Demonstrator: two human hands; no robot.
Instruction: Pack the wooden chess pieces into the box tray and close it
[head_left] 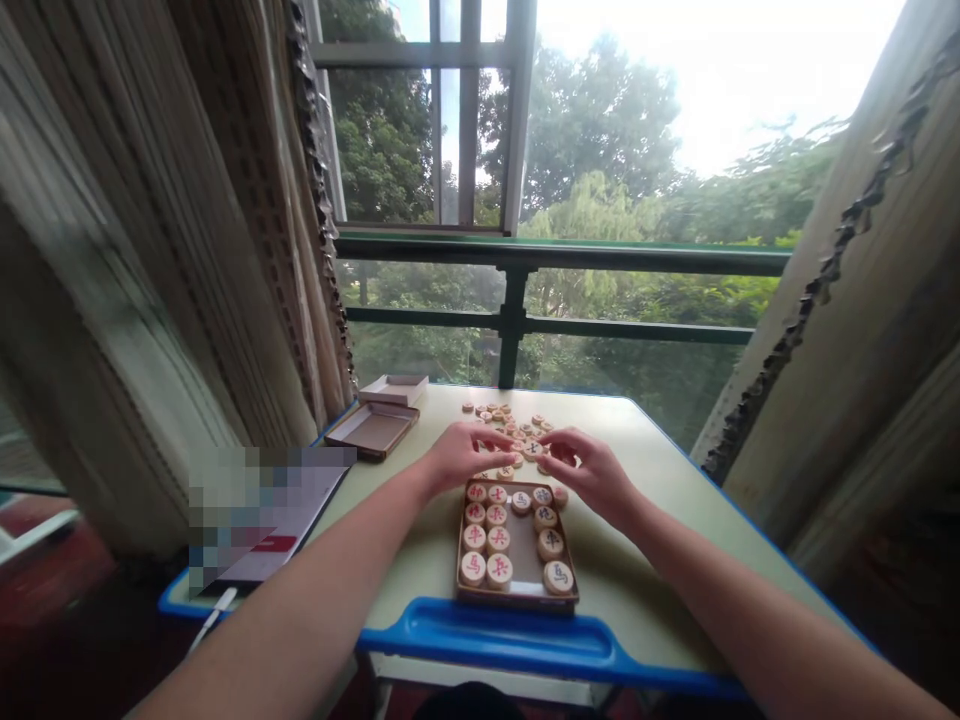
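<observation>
My left hand (474,452) reaches over the loose xiangqi pieces, fingers stretched and thumb apart. Its fingertips are close to a small piece (517,447); whether they touch it is hard to see. From the other side, my right hand (589,468) has its thumb and index finger curved at the edge of a dark-marked xiangqi piece (532,449), which faces up. Nearer to me, an open shallow box (523,590) holds red-marked pieces (498,540) in two columns on its left and dark-marked pieces (550,543) mainly along its right side.
Several loose pieces (495,411) are scattered toward the window side of the pale table (645,540). Two shallow box parts, a brown one (375,430) and a white one (394,388), stand at the back left. Beside them lies a partly blurred flat item (300,520) with a white cable (217,610).
</observation>
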